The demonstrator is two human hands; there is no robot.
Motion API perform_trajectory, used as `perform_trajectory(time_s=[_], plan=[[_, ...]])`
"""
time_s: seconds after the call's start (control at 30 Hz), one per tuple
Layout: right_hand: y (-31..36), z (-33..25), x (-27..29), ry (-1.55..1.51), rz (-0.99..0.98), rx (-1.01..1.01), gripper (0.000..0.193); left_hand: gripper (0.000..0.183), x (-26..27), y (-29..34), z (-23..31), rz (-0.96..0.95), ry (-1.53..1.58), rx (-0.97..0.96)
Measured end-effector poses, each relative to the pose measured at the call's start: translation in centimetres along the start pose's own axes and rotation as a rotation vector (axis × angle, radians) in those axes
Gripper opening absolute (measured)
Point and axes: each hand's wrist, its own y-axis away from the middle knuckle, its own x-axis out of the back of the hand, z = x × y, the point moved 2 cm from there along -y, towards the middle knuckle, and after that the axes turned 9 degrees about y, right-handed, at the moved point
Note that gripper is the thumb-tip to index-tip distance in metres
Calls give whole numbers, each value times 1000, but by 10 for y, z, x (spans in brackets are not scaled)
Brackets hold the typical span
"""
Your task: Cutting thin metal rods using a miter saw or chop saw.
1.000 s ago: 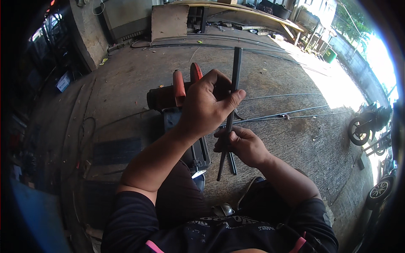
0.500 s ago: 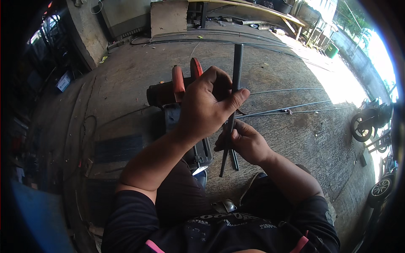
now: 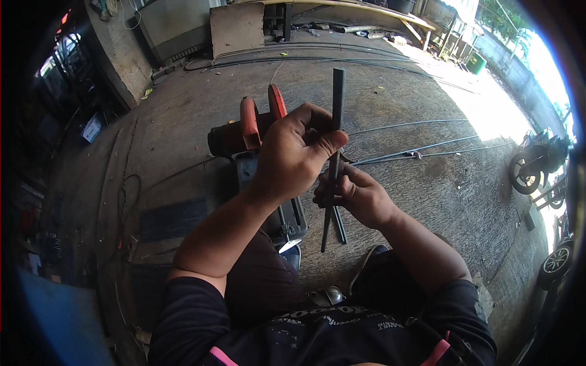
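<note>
My left hand (image 3: 290, 155) is closed round the upper half of a dark steel bar (image 3: 338, 97), its thumb pressed along the near face. The bar stands nearly upright in front of me. Just below, my right hand (image 3: 369, 198) grips the lower half of the same bar between thumb and fingers. A second dark metal strip (image 3: 339, 226) shows beneath the right hand, beside the bar's lower end; whether that hand holds it too, I cannot tell. Behind my left hand a cut-off saw (image 3: 249, 125) with red guards rests on the floor, its grey base (image 3: 296, 222) reaching toward my feet.
Long thin rods (image 3: 421, 147) lie on the concrete to the right, with more along the back. Dark flat pieces (image 3: 174, 218) lie left of the saw. A motorcycle wheel (image 3: 525, 172) stands at far right. A board (image 3: 238, 30) leans at the back.
The bar's upper part and my left thumb have shifted slightly left. My right hand is a little higher. The whole view has moved slightly; both hands keep hold of the bar.
</note>
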Motion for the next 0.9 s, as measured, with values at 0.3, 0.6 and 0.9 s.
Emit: perform_trajectory(time_s=[0.3, 0.6, 0.9], plan=[[-44, 32, 50, 0, 299, 158, 33, 22, 23, -29, -75, 141, -310, -27], [-70, 230, 116, -78, 591, -343, 33, 59, 150, -43, -136, 658, -407, 293], [-69, 298, 113, -110, 317, -581, 29, 59, 163, -31, -154, 381, 302, 853]])
